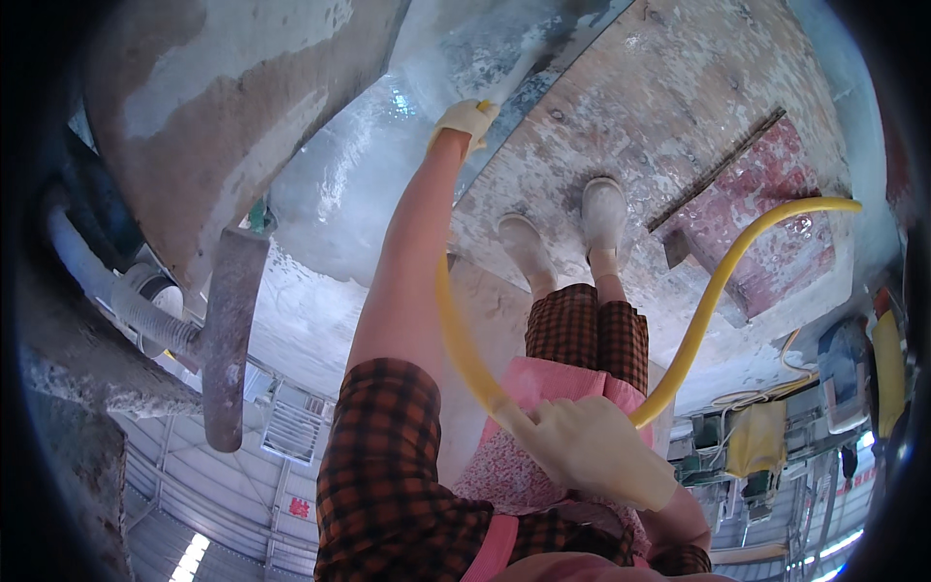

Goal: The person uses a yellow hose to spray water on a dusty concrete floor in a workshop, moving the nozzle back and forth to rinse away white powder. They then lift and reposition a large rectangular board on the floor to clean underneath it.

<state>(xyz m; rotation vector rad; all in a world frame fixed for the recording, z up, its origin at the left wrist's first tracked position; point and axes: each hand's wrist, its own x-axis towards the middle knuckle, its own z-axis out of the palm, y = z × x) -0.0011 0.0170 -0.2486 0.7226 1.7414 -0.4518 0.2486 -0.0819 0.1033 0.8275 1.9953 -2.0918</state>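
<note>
My left hand (465,123), in a pale glove, reaches far forward and is closed round the end of a yellow hose (711,301). A whitish spray of water (525,70) comes from that end over a wet, grey-blue surface (339,160). Close to my body, my right hand (593,448), gloved the same, is closed round the middle of the hose. Between my hands the hose sags and passes partly behind my left forearm. From the right hand it bends up and away to the far right.
I stand in pale boots (604,215) on worn, blotchy boards (669,87). A reddish board (752,218) lies to the right. A large brown-and-white slab (223,107) rises at the left, near a ribbed pipe (160,315). A yellow cloth-like item (756,438) hangs at the lower right.
</note>
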